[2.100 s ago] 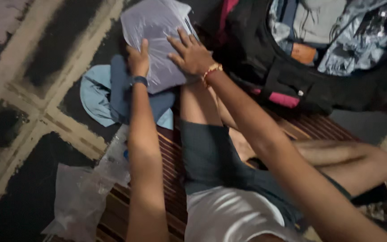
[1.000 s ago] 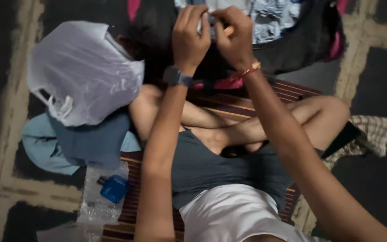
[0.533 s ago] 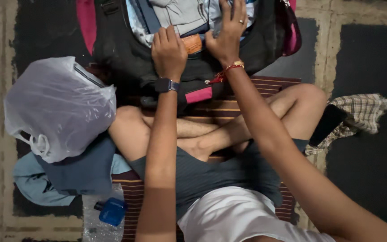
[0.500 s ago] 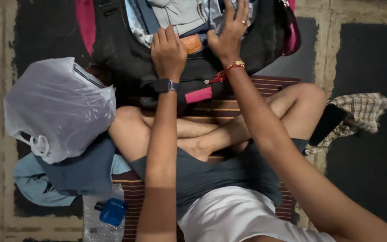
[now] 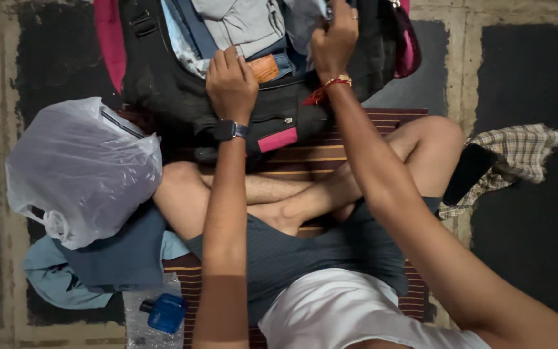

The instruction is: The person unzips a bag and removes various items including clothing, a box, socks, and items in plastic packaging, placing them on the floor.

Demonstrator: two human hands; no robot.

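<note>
Head view: black-and-pink open backpack on the floor before crossed legs, stuffed with folded grey and blue clothes. Left hand pressed on clothes, grip narrow; right hand pinching cloth. Tied translucent plastic bag lying left.

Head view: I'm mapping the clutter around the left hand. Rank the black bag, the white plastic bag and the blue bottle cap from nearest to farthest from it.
1. black bag: the left hand rests in its opening.
2. white plastic bag: lower left, on the floor.
3. blue bottle cap: bottom edge, farthest.
</note>
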